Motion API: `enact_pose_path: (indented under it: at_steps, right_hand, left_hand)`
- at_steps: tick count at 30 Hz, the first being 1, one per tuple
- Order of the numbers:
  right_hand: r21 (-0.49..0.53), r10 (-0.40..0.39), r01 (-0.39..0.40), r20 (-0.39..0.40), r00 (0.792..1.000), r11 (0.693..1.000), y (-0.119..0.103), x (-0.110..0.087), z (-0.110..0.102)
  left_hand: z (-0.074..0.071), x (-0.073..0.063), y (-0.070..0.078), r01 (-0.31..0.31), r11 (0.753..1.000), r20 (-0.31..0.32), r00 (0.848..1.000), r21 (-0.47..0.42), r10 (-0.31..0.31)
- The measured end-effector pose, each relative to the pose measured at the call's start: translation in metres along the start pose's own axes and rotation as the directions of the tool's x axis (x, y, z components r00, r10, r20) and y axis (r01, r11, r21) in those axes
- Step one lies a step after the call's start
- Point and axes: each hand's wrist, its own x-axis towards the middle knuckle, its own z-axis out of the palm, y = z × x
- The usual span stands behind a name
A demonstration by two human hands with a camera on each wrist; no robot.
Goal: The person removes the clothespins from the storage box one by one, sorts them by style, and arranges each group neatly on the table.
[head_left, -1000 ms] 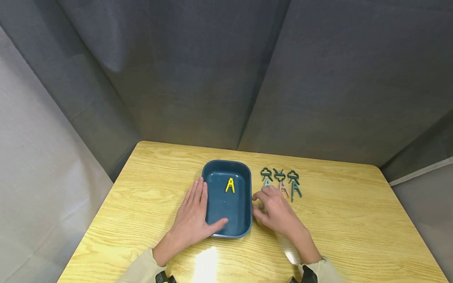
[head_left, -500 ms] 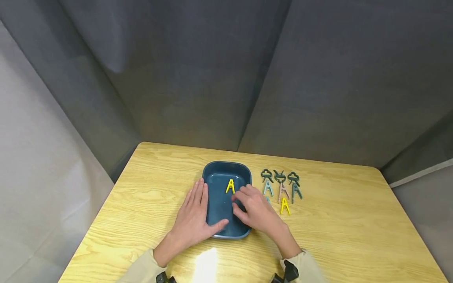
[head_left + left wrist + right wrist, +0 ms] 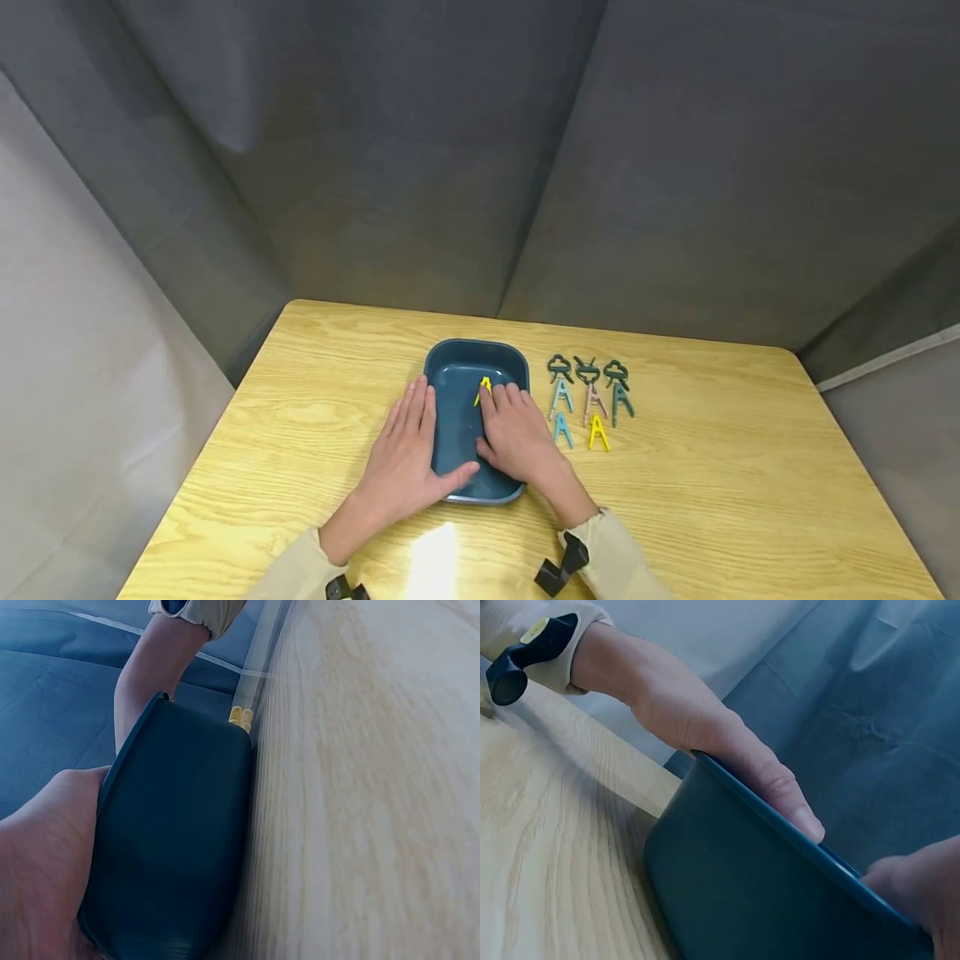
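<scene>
A dark blue plastic tray [image 3: 457, 367] stands on the table, a small yellow clothespin [image 3: 484, 383] lying inside it. My left hand [image 3: 401, 458] rests along the tray's left side with straight fingers, its thumb reaching over the near rim. In the right wrist view that left thumb [image 3: 776, 784] lies over the rim. My right hand [image 3: 517, 437] is inside the tray, fingers stretched out and thumb apart. Its fingers partly cover the yellow clothespin. What lies beneath its palm is hidden.
Right of the tray lie clothespins in light blue [image 3: 562, 431], yellow [image 3: 597, 433], pink [image 3: 595, 404] and dark green [image 3: 622, 404]. Behind them sit three dark green cloud-like clips [image 3: 587, 372]. Grey curtains [image 3: 375, 167] close off the table's back and sides.
My right hand has moved left from beside the clothespins into the tray, and its curled fingers have straightened. The lower light blue and yellow clothespins have come into view. My left hand stays put.
</scene>
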Motion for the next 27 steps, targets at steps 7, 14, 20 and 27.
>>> enact_pose_path:
  at_steps: [7, 14, 20, 27]
  right_hand:
    - [-0.099, -0.017, 0.022, 0.051, 0.999, 0.995, -0.0014, 0.002, 0.0013]
    - [-0.081, 0.029, -0.025, 0.054, 0.998, 0.996, -0.0024, 0.0027, -0.0007]
    - [-0.137, 0.015, -0.001, 0.099, 0.995, 0.991, -0.0035, 0.004, -0.0021]
    - [0.103, -0.032, 0.037, -0.048, 0.998, 0.994, 0.0027, 0.0016, 0.0015]
  left_hand:
    - [0.0018, -0.0002, -0.0003, 0.016, 1.0, 0.015, 1.0, -0.001, -0.016]
    - [-0.0003, 0.0014, 0.0008, 0.012, 1.0, 0.023, 1.0, 0.002, -0.012]
    - [-0.0006, 0.0022, 0.0006, 0.013, 1.0, 0.02, 1.0, 0.004, -0.013]
    - [0.0002, 0.0021, -0.0008, 0.01, 1.0, 0.022, 1.0, -0.002, -0.01]
